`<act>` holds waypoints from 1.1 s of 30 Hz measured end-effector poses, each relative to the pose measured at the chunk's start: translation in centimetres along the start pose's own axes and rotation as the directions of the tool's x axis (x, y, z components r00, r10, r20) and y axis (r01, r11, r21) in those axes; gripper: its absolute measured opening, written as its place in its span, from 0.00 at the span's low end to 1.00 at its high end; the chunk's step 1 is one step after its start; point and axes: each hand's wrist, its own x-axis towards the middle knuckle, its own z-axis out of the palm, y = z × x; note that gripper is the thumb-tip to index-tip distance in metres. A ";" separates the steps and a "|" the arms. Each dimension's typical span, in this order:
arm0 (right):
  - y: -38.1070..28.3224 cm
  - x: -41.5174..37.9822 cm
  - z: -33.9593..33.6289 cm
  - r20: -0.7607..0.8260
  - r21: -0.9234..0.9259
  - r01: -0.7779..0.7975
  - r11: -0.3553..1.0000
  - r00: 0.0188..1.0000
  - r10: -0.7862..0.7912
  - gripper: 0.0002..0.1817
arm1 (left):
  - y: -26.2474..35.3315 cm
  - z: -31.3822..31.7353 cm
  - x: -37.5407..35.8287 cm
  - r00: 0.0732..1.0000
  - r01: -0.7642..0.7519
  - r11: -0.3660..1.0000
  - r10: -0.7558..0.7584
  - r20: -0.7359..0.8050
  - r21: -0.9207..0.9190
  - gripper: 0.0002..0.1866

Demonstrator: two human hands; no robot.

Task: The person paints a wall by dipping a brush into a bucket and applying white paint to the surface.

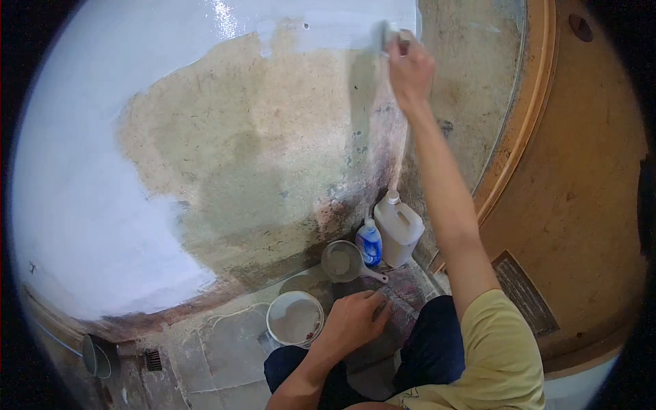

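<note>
High up near the wall's corner, my right hand (pixel 411 68) is closed around a paintbrush (pixel 387 35), which is smeared by motion and held against the wall. Glossy white paint (pixel 137 48) covers the wall's top and left side; a bare, stained patch (pixel 219 150) shows in the middle. My left hand (pixel 354 320) hangs low between my knees with loosely bent fingers and nothing visible in it. Beside it on the floor stands a white bucket (pixel 272 321) with pale contents. Just beyond is a grey dipper (pixel 326 268) with a handle.
A blue and white bottle (pixel 369 244) and a whitish jug (pixel 400 236) stand in the corner. To the right is a brown door (pixel 581 164) in a wooden frame. A dark bucket (pixel 96 357) and a floor drain (pixel 154 360) are at lower left.
</note>
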 end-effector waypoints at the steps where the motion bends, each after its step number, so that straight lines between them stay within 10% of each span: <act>1: -2.1 -0.6 0.5 -0.005 0.063 0.042 0.997 0.999 -0.042 0.10 | 0.0 -0.1 0.0 1.000 0.010 1.000 -0.010 0.015 0.001 0.10; 3: -7.6 -2.4 1.0 -0.062 0.098 0.263 0.960 0.964 -0.258 0.13 | 0.0 -0.1 0.2 1.000 0.009 1.000 -0.009 0.030 0.005 0.10; 8: -17.4 -4.3 -2.1 0.040 0.372 0.258 0.892 0.955 -0.292 0.12 | 0.6 -0.4 0.2 1.000 0.014 1.000 -0.015 0.027 0.021 0.09; 20: 3.2 3.9 -1.9 0.048 -0.174 0.009 0.985 0.999 0.000 0.11 | -2.1 -0.4 -0.2 1.000 -0.018 0.999 0.018 -0.001 -0.051 0.11; 33: 0.3 3.8 2.8 0.072 -0.331 0.008 0.944 0.997 0.017 0.11 | -1.1 -0.5 -0.5 0.998 -0.050 0.997 0.047 -0.051 -0.059 0.13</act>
